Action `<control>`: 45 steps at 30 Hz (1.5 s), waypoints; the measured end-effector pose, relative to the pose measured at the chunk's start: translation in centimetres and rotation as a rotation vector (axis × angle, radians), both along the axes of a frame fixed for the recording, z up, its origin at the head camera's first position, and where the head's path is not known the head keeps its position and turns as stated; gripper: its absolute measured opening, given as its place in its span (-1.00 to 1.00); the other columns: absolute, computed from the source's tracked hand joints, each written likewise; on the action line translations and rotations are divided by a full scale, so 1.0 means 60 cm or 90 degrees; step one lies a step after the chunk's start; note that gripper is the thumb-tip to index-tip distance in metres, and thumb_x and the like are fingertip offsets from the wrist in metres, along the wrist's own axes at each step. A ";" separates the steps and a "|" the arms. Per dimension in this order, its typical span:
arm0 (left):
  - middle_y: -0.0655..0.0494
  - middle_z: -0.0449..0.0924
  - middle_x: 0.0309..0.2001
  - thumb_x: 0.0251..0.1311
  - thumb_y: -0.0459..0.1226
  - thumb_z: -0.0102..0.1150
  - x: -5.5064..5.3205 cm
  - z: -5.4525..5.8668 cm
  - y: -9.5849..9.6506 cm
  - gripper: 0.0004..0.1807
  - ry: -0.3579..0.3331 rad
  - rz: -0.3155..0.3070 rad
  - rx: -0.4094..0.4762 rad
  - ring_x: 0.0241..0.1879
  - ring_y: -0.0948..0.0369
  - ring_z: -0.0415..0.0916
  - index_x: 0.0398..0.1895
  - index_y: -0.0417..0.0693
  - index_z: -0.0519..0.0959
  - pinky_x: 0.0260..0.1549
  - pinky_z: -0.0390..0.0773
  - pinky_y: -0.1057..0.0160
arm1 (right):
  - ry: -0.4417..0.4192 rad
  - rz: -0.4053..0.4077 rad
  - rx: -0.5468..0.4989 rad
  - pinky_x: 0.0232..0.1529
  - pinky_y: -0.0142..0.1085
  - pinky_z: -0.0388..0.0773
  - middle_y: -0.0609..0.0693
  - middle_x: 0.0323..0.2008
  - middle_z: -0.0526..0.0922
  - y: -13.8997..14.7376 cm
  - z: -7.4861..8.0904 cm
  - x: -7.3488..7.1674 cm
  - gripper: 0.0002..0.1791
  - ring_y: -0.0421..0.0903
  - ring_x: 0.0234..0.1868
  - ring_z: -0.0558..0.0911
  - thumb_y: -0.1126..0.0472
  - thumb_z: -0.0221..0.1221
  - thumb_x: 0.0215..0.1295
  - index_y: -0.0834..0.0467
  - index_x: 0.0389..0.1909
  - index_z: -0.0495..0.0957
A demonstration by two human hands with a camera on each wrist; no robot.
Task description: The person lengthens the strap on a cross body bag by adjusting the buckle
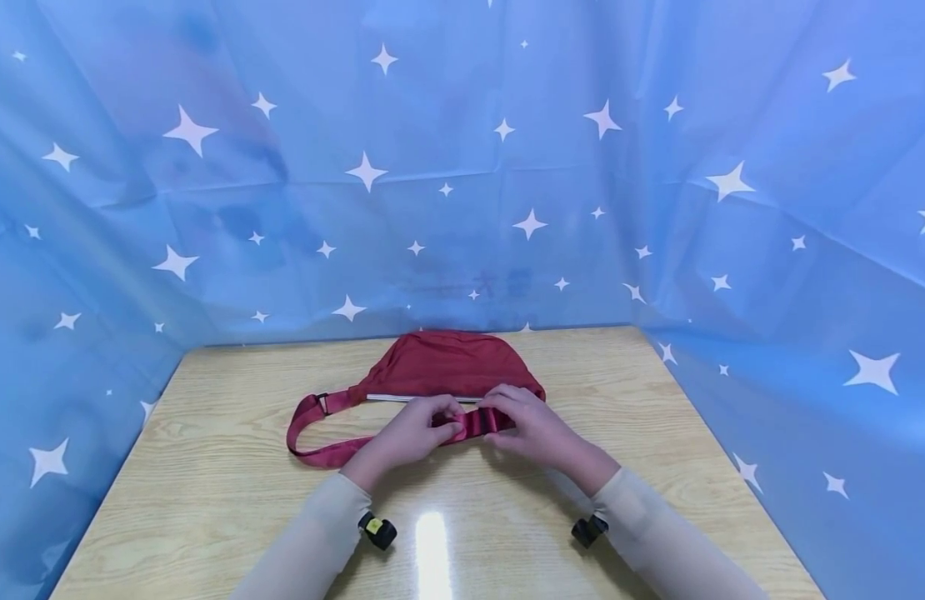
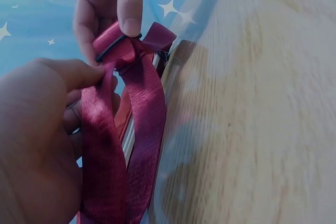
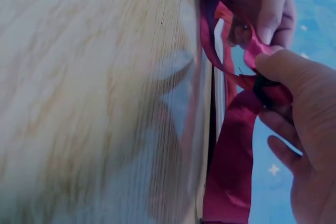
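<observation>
A dark red waist bag (image 1: 451,362) lies flat at the back of the table, its zip edge facing the person. Its red webbing strap (image 1: 331,454) loops out to the left and comes back in front of the bag. My left hand (image 1: 410,433) pinches the strap between thumb and fingers. Close beside it, my right hand (image 1: 533,427) grips the strap at a black slider buckle (image 3: 262,90). In the left wrist view, the right thumb presses on the webbing folded through the buckle. Some right fingertips are hidden behind the strap.
The wood-grain table (image 1: 207,467) ends just behind the bag. A blue curtain with white stars (image 1: 462,167) hangs around its back and sides. A second black adjuster (image 1: 322,404) sits on the strap at the left. Both wrists wear small black cameras (image 1: 377,530).
</observation>
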State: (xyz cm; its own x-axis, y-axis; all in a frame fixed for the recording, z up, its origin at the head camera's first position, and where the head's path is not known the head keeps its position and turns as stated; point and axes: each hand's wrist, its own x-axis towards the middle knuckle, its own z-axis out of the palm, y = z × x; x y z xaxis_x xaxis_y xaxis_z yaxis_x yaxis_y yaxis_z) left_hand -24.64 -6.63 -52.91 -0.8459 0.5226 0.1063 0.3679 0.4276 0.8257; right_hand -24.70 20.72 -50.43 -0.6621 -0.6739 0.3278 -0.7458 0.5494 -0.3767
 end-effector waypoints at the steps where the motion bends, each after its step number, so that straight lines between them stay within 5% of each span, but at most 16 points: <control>1: 0.30 0.67 -0.14 0.59 -0.24 0.30 0.001 0.000 -0.001 -0.92 -0.005 0.001 0.003 -0.13 0.25 0.57 0.00 0.18 0.68 -0.03 0.58 0.18 | -0.008 -0.002 0.003 0.26 0.01 0.61 -0.03 0.14 0.69 0.001 0.000 0.000 -0.45 -0.01 0.18 0.65 0.21 0.61 0.28 0.14 0.26 0.67; 19: 0.21 0.66 -0.17 0.60 -0.30 0.24 -0.006 -0.003 0.000 -0.85 -0.047 -0.020 0.073 -0.16 0.18 0.56 0.01 0.20 0.67 -0.09 0.57 0.15 | -0.065 0.004 -0.031 0.19 -0.14 0.70 -0.02 0.21 0.68 0.003 -0.002 -0.003 -0.45 -0.05 0.23 0.66 0.31 0.54 0.35 0.17 0.32 0.63; 34: 0.26 0.68 -0.18 0.61 -0.25 0.28 -0.009 0.001 0.018 -0.92 -0.036 -0.018 0.033 -0.19 0.23 0.57 0.00 0.18 0.65 -0.13 0.57 0.20 | -0.021 0.047 -0.043 0.10 -0.16 0.74 0.02 0.13 0.73 -0.010 -0.005 -0.002 -0.42 -0.04 0.15 0.70 0.31 0.61 0.26 0.18 0.29 0.67; 45: 0.27 0.68 -0.19 0.61 -0.18 0.32 -0.008 0.003 0.013 -0.86 -0.020 -0.004 -0.005 -0.25 0.26 0.61 0.07 0.12 0.58 -0.14 0.62 0.19 | -0.011 0.018 -0.030 0.17 -0.09 0.72 0.03 0.13 0.76 -0.014 -0.006 0.000 -0.44 -0.02 0.17 0.72 0.22 0.62 0.26 0.18 0.26 0.71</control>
